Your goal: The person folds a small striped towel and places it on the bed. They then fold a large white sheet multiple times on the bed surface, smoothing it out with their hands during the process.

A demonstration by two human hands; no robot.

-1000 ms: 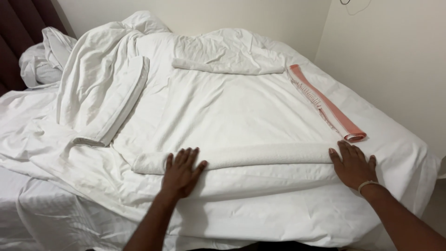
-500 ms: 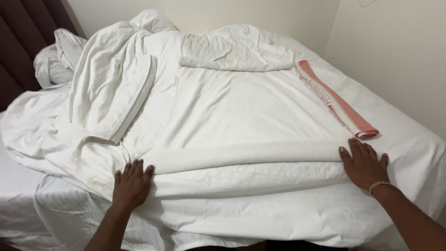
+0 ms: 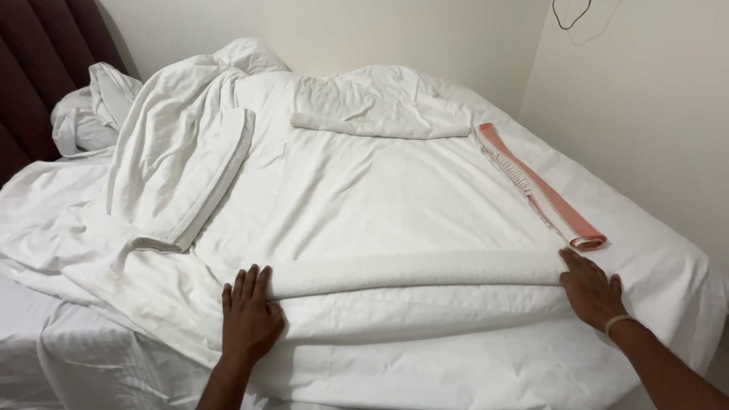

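Pressing rolled towel (image 3: pixel 414 272) ends | left hand (image 3: pixel 249 317), right hand (image 3: pixel 591 290) flat (fingers spread); pink strip (image 3: pixel 543 190) near right

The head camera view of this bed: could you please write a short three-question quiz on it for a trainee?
1. True or false: both hands rest flat at the ends of the long white roll.
2. Which thing lies nearest the right hand? A) the pink folded strip B) the pillow C) the dark headboard
3. Fill in: the left hand presses on the white ____ beside the roll's end.

Key
1. True: one hand at each end, palms down, fingers spread.
2. A: the strip's near end lies just beyond the fingertips.
3. Sheet.
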